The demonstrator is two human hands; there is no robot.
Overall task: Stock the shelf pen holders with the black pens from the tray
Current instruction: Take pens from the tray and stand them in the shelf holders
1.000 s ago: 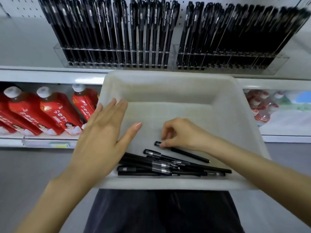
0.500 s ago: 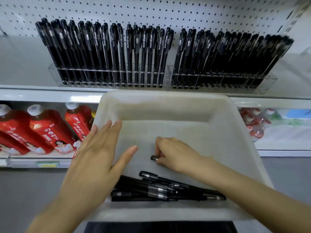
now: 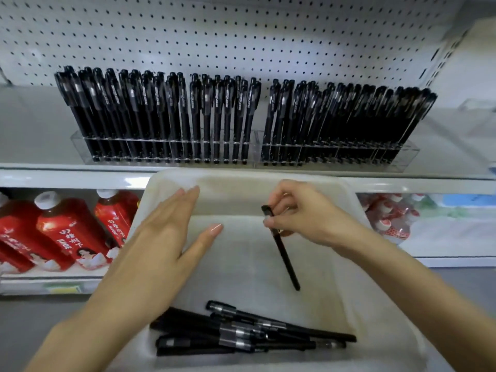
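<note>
Nearest the camera, a small pile of black pens [image 3: 241, 334] lies at the near end of the white tray [image 3: 375, 304]. They're all roughly parallel to the near wall and stacked across each other, so I can't get a clean count.

A bit further in, the left hand [image 3: 161, 245] is flat over the tray's left side. Its fingers are straight and pressed together, the thumb is splayed out toward the middle, and it's holding nothing. I can't tell if the palm actually presses on the rim or just hovers there.

Across from it, the right hand [image 3: 303, 213] has 1 pen [image 3: 284, 256] pinched near its capped end. The thumb tip [image 3: 269, 223] is on the near side and the curled fingers are on the far side. The cap pokes up just above the pinch, and the rest of the barrel hangs below the fingers, slanting down and toward the camera over the bare middle of the tray. Its lower tip is well apart from the pile. Whether it touches the tray floor, I can't say.

Past the tray's far wall is the shelf edge [image 3: 67, 178]. Lying under it are red bottles [image 3: 61, 237] on the left and some blurry bottles [image 3: 389, 216] on the right.

On the shelf top sit 2 clear holders side by side, the left holder [image 3: 80, 140] and the right holder [image 3: 408, 157]. Both are packed with black pens leaning back toward the white pegboard [image 3: 241, 36].
</note>
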